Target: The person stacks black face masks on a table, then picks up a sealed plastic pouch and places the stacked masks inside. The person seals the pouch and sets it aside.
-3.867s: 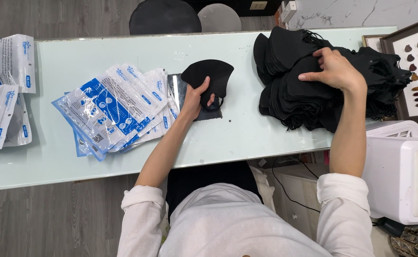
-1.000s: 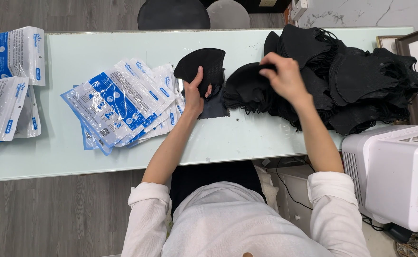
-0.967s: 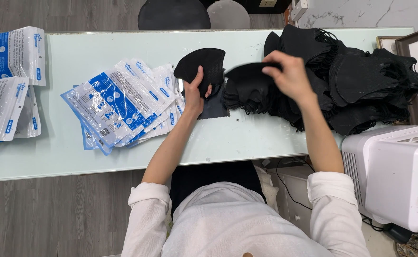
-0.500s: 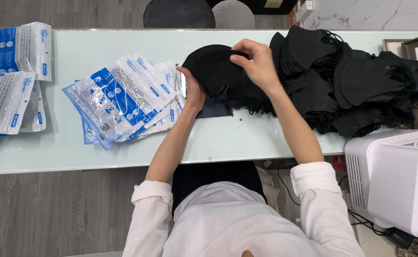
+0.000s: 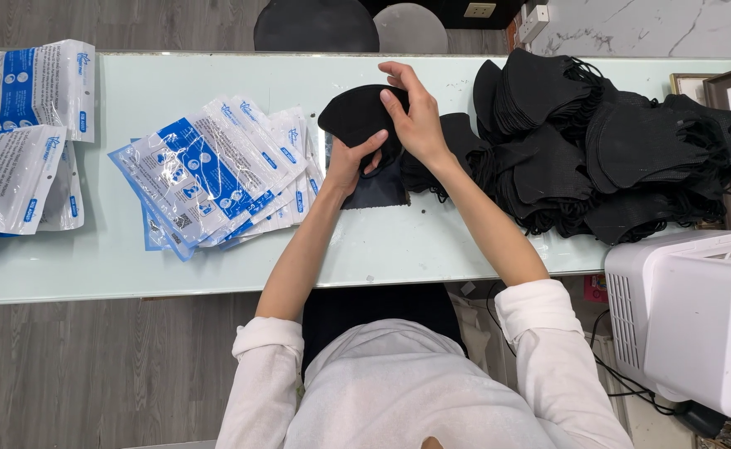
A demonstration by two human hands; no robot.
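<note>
While both hands meet over the middle of the long pale green glass-topped table (image 5: 432, 241), they work a small stack of black cloth face masks (image 5: 357, 116) that lies on a dark flat sheet just in front of the person; the left hand (image 5: 350, 162) comes at the stack from the near side, its fingers curled under the lower edge and its thumb pressed up against the cloth, so it grips the stack from below; the right hand (image 5: 415, 112) lies over the stack's right side, fingers bent and closed down on the top mask, thumb towards the left hand's thumb, the two nearly touching; to the right, just beside the stack and touching its edge, sprawls a large heap of loose black face masks with ear loops (image 5: 607, 150), reaching to the table's right end; to the left, a fanned pile of flat clear plastic pouches printed in blue and white (image 5: 216, 175) lies near the left wrist, its nearest edge just beside the dark sheet; well apart at the far left lie more such pouches (image 5: 24, 133); a white boxy plastic appliance (image 5: 698, 324) stands off the table's near right corner.
</note>
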